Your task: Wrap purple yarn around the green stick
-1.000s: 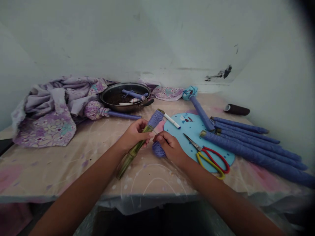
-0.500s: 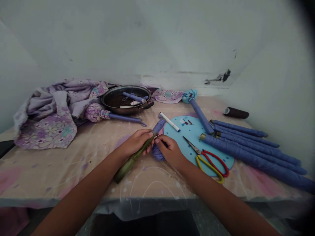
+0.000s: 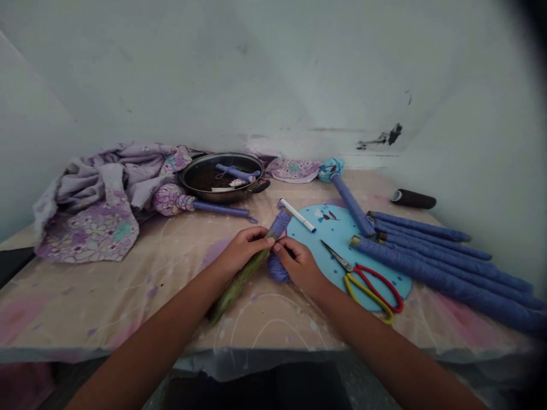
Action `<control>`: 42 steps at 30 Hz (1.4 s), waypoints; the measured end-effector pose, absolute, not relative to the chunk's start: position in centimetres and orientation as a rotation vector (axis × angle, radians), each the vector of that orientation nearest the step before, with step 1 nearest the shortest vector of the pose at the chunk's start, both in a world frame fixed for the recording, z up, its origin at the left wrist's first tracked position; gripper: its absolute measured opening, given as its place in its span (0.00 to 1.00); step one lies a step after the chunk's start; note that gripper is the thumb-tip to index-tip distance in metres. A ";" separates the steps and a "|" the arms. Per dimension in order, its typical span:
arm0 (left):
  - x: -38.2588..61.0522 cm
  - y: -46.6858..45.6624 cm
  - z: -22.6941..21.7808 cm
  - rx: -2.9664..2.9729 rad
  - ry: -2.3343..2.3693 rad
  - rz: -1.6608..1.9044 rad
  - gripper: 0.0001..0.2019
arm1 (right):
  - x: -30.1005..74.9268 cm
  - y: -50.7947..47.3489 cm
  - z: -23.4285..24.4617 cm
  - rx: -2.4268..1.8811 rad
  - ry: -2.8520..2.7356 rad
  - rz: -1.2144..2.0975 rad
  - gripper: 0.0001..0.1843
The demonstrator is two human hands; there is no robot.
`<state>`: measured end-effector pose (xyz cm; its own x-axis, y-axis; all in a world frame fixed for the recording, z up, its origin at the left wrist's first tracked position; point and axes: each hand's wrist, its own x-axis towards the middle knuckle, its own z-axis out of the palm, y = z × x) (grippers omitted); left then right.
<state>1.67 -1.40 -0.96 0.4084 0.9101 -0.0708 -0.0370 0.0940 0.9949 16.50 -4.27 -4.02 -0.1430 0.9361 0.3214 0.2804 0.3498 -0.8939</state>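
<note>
At frame centre, the left hand [image 3: 247, 248] grips and partly hides a green bamboo stick [image 3: 234, 286] bound with blue-purple yarn; the right hand [image 3: 300, 266], fingertips pinched on something indiscernible, overlaps a round blue-purple yarn ball [image 3: 277, 271].

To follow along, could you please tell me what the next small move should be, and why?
Probably the right hand should wind a turn of purple-blue yarn around the slim green stalk, just below its wrapped upper end: the left hand grips the stalk, its lower part is bare, and the round purple-blue yarn ball shows beside the right hand.
</note>
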 end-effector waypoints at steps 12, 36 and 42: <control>1.9 -1.3 -1.3 1.177 0.918 0.872 0.11 | 16.5 -4.1 -4.2 -1.149 -1.615 0.880 0.05; 2.1 -1.1 -1.5 1.010 0.919 0.961 0.13 | 16.0 -4.0 -3.8 -1.159 -1.746 0.816 0.03; 1.7 -0.8 -1.2 1.066 0.910 0.911 0.13 | 15.9 -3.8 -3.7 -1.210 -1.770 0.795 0.03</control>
